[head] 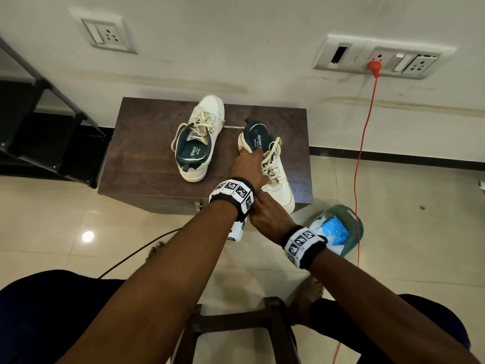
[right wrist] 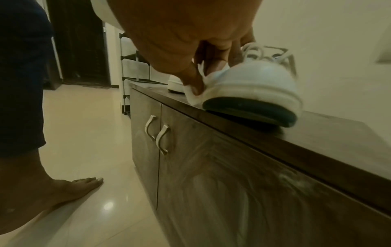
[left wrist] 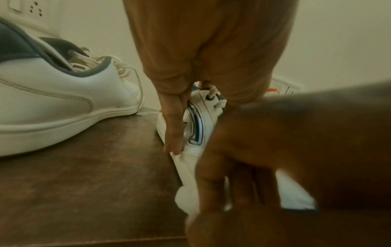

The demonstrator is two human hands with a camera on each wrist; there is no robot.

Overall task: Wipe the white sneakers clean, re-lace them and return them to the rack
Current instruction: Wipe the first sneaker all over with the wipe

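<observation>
The near sneaker (head: 275, 169) is white with a dark insole, cream laces threaded loosely through its eyelets, and a dark outsole; it sits tilted at the front right edge of the dark wooden tabletop (head: 147, 153), toe raised and pointing toward the person. Its insole reads "sparx", with smaller print too fine to read. The left hand (head: 248, 165) forms a grip on the collar, thumb along the side panel. The right hand (head: 267, 214) pinches a white wipe (right wrist: 195, 93) against the toe. The second sneaker (head: 196, 140) stands flat just beside it, laces loose, insole also marked "sparx". A teal basket (head: 354, 224) holding a blue pack stands on the floor at right.
</observation>
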